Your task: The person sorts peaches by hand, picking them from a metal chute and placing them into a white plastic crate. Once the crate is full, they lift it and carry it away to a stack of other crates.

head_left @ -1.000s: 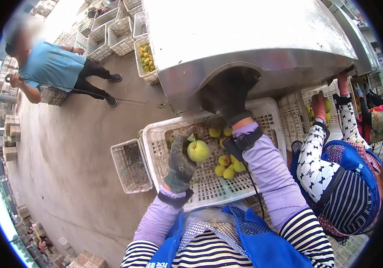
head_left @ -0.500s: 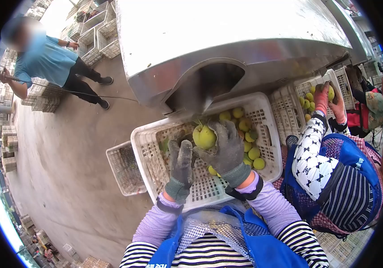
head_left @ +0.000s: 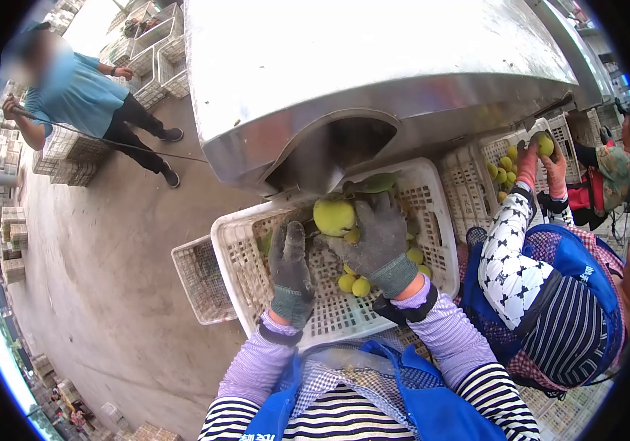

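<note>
Above a white plastic crate (head_left: pixel 224 253), my two gloved hands are raised close together. A large yellow-green peach (head_left: pixel 335 217) sits against the thumb and fingers of my right hand (head_left: pixel 380 246), in a dark grey glove. Beyond those fingertips a green leaf (head_left: pixel 375 183) shows. My left hand (head_left: pixel 291 268), in a matching glove, is beside the peach with fingers stretched up and nothing in it. Several smaller-looking yellow-green fruits (head_left: pixel 360 287) lie in the crate, partly hidden by my right hand.
A metal chute (head_left: pixel 344 151) of a large machine (head_left: pixel 374 88) overhangs the crate's far side. Another crate (head_left: pixel 201 283) stands on the floor at left. At right, a co-worker (head_left: pixel 524 272) in pink gloves holds fruit over a crate. A person (head_left: pixel 83 95) in blue holds a long thin rod.
The peach has turned in my right hand. A leaf now appears beyond my fingertips, and more fruits show near my right wrist. The co-worker's hands have shifted slightly.
</note>
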`<state>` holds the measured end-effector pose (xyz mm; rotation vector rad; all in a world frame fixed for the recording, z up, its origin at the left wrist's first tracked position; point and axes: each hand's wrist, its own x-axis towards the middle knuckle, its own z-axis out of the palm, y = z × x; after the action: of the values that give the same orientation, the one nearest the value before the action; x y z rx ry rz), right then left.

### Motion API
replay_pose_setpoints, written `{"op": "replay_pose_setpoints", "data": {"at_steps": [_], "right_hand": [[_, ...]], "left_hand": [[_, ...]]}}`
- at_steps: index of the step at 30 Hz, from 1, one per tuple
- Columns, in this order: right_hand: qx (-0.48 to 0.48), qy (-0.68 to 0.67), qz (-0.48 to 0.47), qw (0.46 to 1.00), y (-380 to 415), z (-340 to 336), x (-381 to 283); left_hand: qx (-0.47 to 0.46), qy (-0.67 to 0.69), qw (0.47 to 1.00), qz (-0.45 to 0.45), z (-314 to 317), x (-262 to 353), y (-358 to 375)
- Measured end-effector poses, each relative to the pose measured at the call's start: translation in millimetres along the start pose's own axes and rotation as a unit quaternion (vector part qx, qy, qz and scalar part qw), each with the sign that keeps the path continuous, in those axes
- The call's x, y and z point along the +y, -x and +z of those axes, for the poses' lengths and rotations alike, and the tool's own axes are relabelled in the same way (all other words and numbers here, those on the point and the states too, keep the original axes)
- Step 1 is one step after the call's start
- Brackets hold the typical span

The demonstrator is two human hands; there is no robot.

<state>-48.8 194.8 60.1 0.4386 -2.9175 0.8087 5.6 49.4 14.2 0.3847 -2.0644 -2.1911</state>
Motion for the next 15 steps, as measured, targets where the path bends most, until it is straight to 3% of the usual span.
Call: {"op": "replay_pose_setpoints", "data": {"at_steps": [2,4,7,9,10,11,14,15], "right_hand": [[0.023,0.052,-0.009,0.998,-21,16,4],[0.05,0.101,-0.02,0.993,-42,32,16],[0.141,0.054,-0.078,0.985,-91,51,34],[0.063,0.023,-0.06,0.996,-121,55,36],[0.019,0.008,-0.044,0.999,-119,54,36],[0.051,-0.013,-0.05,0.997,-110,39,32],[0.136,-0.078,-0.056,0.986,-90,4,32],[0.144,-0.108,-0.039,0.983,-65,13,50]], "left_hand": [[0.025,0.045,0.999,-0.019,-6,-5,1],[0.043,0.181,0.972,-0.144,-9,-8,0],[0.044,0.188,0.965,-0.176,-5,-11,1],[0.048,0.07,0.992,-0.095,-2,-32,-6],[0.062,0.16,0.972,-0.158,-1,-38,-4],[0.087,0.248,0.94,-0.217,2,-36,-6],[0.132,0.232,0.92,-0.287,10,-75,-13],[0.091,0.188,0.926,-0.315,13,-96,-17]]}}
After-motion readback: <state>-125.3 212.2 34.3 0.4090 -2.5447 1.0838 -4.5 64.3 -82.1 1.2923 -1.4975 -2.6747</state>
